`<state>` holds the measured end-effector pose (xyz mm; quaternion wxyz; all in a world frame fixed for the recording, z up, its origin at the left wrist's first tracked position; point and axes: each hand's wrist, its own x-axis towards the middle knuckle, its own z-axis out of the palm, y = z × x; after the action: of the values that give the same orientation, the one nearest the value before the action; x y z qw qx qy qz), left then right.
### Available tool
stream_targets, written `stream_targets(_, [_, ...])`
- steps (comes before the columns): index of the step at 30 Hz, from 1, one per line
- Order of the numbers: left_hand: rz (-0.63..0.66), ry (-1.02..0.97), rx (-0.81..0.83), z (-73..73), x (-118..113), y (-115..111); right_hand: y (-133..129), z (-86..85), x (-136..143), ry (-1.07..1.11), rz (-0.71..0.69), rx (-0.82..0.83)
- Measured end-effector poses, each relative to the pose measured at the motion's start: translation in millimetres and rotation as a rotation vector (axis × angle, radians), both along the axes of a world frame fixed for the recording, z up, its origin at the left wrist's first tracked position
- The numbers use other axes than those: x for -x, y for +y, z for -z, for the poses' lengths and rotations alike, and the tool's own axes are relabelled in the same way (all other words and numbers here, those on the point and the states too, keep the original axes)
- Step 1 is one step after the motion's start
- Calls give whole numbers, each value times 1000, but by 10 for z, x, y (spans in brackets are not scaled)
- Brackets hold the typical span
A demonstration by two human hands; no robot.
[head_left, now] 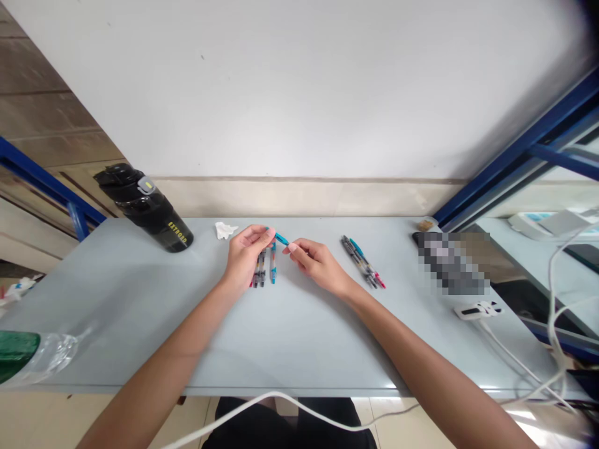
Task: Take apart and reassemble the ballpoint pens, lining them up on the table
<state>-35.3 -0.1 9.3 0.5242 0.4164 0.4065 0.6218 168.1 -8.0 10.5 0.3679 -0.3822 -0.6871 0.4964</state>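
Note:
My left hand (pixel 246 252) pinches a short teal pen part (pixel 281 239) between thumb and fingers. At the part's other end, the closed thumb and fingertips of my right hand (pixel 314 260) grip it too. Whether it is a whole pen or one piece of a pen is hard to tell, as the fingers hide its ends. Below, on the table, lie clear pens with dark ends (pixel 259 274), partly under my left hand. Beside them is a clear pen with blue ends (pixel 274 269). To the right of my right hand rests another group of pens (pixel 360 259), dark, teal and red.
The grey table (pixel 290 343) meets a white wall. A black bottle (pixel 156 215) stands at the back left near crumpled tissue (pixel 225 231). A green-labelled plastic bottle (pixel 35 355) lies front left. At right are a blurred dark object (pixel 449 262), a white plug-like device (pixel 476 310) and white cables.

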Motion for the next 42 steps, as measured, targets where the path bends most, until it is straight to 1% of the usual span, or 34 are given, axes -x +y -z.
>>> stream_targets(3, [23,17,-7,15,-12,-9,-1,20,-3,-37,6,-59])
stream_targets(6, [52,36,-12,10,-23,-28,3,42,1,-8,16,-76])
stream_targets(9, [47,37,-6,6,-30,-39,3,35,4,-53,19,-92])
stream_targets(12, [37,36,-1,11,-32,-32,0,24,-1,-119,25,-174])
stream_targets(14, [9,17,-1,15,-27,-17,2,33,-11,-138,37,-206])
stream_targets(17, [-40,-36,0,16,-3,14,11,58,-33,-147,69,-205])
stream_targets(19, [-49,-75,-1,12,17,34,18,58,-49,-168,84,-212])
stream_targets(23, [-56,-127,-8,-1,42,52,27,4,-73,-229,93,-251])
stream_targets(26, [-88,-158,-11,-13,59,61,31,-30,-84,-241,129,-267])
stream_targets(31, [-149,-216,-6,-20,132,99,50,-17,-95,-247,170,-278])
stream_targets(35, [-140,-234,1,-17,165,118,56,0,-94,-247,183,-286])
stream_targets(42, [-115,-235,7,-18,139,99,51,12,-84,-241,173,-296])
